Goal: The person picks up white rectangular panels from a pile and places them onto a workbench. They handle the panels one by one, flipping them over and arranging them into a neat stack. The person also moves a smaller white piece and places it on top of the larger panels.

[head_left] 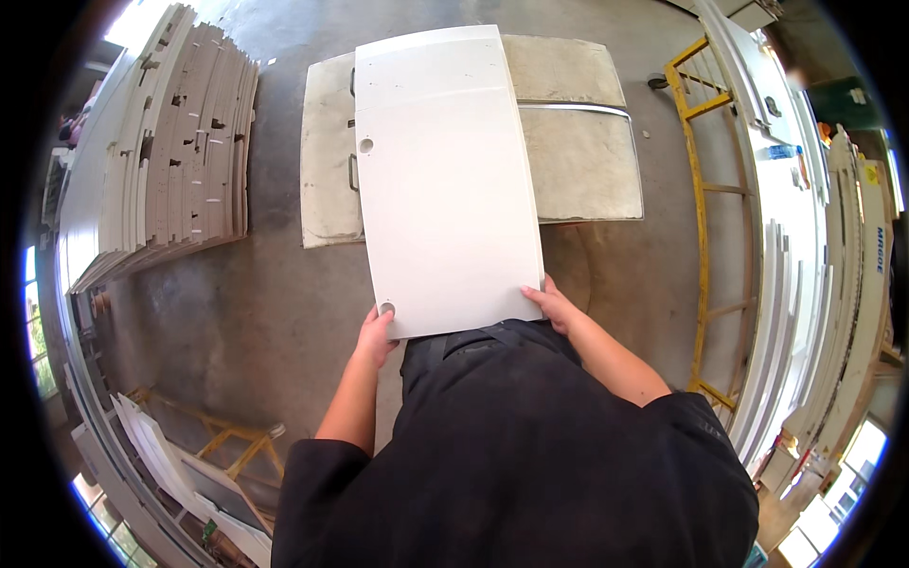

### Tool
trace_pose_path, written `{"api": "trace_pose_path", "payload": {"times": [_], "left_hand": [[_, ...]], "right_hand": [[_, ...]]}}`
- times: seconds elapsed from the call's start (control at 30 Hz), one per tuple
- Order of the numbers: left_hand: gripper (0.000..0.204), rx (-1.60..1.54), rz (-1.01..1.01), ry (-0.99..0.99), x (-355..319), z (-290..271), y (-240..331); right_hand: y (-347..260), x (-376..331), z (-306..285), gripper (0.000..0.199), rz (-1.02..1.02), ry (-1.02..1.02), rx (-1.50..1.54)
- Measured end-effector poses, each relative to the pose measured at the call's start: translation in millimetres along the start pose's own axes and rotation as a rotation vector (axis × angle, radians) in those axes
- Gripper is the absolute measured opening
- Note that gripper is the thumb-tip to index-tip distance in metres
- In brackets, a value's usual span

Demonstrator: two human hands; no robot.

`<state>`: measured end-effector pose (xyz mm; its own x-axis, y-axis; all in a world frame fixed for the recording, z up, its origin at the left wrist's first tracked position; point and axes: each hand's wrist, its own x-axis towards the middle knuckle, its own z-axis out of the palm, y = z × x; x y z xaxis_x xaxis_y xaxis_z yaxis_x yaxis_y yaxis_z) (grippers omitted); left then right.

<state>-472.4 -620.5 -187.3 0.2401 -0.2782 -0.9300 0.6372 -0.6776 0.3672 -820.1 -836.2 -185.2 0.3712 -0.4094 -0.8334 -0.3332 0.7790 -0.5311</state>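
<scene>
A long white panel [450, 189] stretches away from my waist, with round holes along its left edge. My left hand [377, 336] grips its near left corner, the thumb at the round hole there and the other fingers mostly hidden underneath. At the near right corner my right hand [552, 305] holds the edge, thumb on top. At least one more panel edge shows beneath along the right side. The far part of the panel lies over a worn cream-coloured cabinet-like piece [573, 161] with dark handles on its left part.
Tall stacks of panels [194, 142] stand at the left. To the right is a yellow metal frame cart [701, 218] beside a long white surface [781, 189] with strips on it. Another yellow frame [237, 445] with leaning boards [180, 464] is at the lower left.
</scene>
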Motion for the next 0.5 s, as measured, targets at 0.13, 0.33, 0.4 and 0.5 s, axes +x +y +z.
{"api": "trace_pose_path", "payload": {"times": [0.13,0.33,0.4,0.5], "left_hand": [[0.063,0.023,0.001,-0.008,0,1,8],[0.060,0.104,0.002,-0.010,0,0,22],[0.059,0.054,0.003,-0.050,5,-4,16],[0.059,0.179,0.023,-0.003,0,0,17]], "right_hand": [[29,17,1,0.095,-0.061,0.082,-0.093],[30,21,5,0.101,-0.145,0.195,-0.346],[57,40,1,0.108,-0.218,0.243,-0.361],[49,17,14,0.103,-0.306,0.407,-0.555]]}}
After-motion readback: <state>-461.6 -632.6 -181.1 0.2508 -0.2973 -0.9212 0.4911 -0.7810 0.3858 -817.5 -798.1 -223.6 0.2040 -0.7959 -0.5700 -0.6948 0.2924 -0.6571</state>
